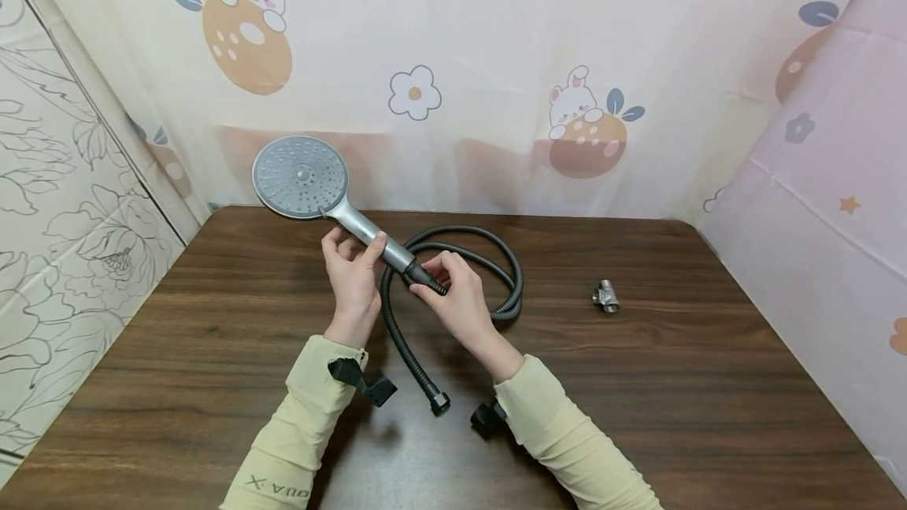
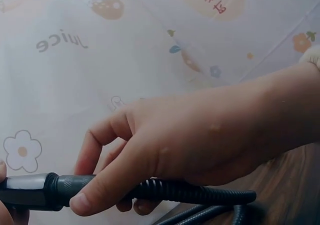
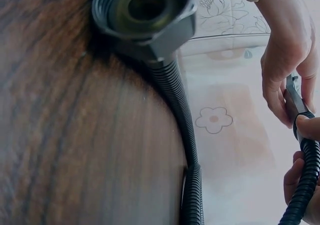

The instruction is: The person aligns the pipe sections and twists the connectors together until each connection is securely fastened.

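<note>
My left hand [image 1: 354, 280] grips the silver handle of a round shower head [image 1: 301, 177], which is tilted with its nozzle face up at the left. At the handle's lower end my right hand [image 1: 459, 297] pinches the dark knurled connector [image 2: 75, 185] of a black ribbed shower hose [image 1: 520, 278]. Connector and handle meet end to end; how tightly they are joined I cannot tell. The hose loops behind and right of the hands. Its other end, a hex nut [image 1: 439, 403], lies on the table between the forearms, and its hollow opening [image 3: 146, 6] shows in the right wrist view.
A small metal tee fitting [image 1: 605, 297] lies on the brown wooden table [image 1: 680, 384] to the right. Patterned curtains [image 1: 489, 46] stand behind the table and at its sides. Black camera mounts [image 1: 363, 381] are strapped to both wrists.
</note>
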Action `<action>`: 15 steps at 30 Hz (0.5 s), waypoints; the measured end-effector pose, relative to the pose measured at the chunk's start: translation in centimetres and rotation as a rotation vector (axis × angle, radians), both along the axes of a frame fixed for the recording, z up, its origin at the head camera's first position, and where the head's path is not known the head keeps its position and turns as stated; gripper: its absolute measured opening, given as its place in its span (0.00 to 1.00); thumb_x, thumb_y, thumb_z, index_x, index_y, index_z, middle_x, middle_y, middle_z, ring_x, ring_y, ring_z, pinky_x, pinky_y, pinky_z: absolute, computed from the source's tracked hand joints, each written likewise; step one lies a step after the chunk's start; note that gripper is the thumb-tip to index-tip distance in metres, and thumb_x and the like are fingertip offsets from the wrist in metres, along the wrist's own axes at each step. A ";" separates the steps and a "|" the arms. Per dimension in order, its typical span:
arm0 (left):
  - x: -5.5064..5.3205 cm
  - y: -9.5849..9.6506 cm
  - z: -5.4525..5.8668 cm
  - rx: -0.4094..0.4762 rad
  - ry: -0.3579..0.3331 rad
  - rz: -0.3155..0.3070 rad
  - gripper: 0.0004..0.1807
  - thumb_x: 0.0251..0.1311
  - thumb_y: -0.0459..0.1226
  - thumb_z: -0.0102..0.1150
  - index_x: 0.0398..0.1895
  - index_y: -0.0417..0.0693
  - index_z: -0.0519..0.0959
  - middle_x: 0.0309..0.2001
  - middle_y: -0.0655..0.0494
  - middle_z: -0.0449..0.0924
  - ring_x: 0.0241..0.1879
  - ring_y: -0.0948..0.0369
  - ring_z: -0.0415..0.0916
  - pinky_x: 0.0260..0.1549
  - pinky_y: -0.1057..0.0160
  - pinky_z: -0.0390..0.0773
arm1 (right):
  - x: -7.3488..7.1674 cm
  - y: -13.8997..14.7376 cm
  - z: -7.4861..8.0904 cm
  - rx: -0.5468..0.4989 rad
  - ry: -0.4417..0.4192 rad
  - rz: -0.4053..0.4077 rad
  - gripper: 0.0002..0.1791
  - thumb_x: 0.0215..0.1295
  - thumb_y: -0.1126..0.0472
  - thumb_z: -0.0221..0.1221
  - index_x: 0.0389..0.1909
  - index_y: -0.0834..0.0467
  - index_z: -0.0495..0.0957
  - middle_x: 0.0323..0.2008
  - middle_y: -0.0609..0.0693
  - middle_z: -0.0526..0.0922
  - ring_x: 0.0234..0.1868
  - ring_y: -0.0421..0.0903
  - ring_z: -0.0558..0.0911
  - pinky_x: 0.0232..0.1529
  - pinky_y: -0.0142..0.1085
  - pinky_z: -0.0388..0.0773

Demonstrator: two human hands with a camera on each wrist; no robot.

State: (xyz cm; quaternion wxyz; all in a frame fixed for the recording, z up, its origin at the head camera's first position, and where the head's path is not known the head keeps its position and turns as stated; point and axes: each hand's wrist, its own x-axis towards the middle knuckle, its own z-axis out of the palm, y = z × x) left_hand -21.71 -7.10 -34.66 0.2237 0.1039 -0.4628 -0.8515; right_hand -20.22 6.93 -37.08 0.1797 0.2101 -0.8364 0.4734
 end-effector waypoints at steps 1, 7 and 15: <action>0.0 0.0 0.0 -0.005 0.005 0.003 0.30 0.50 0.22 0.59 0.56 0.46 0.60 0.39 0.52 0.69 0.30 0.62 0.73 0.30 0.67 0.76 | 0.0 0.0 0.0 0.001 0.002 -0.001 0.16 0.47 0.59 0.69 0.35 0.55 0.74 0.34 0.47 0.76 0.32 0.38 0.75 0.34 0.31 0.75; 0.1 0.1 0.0 -0.033 0.026 0.012 0.31 0.50 0.23 0.59 0.56 0.47 0.60 0.40 0.53 0.69 0.33 0.60 0.74 0.33 0.63 0.75 | 0.0 0.0 0.1 0.005 0.006 -0.006 0.16 0.47 0.59 0.69 0.36 0.55 0.74 0.34 0.47 0.76 0.32 0.38 0.75 0.34 0.31 0.75; 0.1 -0.1 0.1 -0.047 0.055 -0.007 0.31 0.51 0.23 0.59 0.57 0.47 0.58 0.42 0.52 0.69 0.38 0.57 0.74 0.35 0.62 0.75 | 0.0 0.0 0.3 0.000 0.007 -0.006 0.15 0.49 0.58 0.68 0.37 0.55 0.75 0.35 0.46 0.77 0.33 0.38 0.75 0.35 0.31 0.75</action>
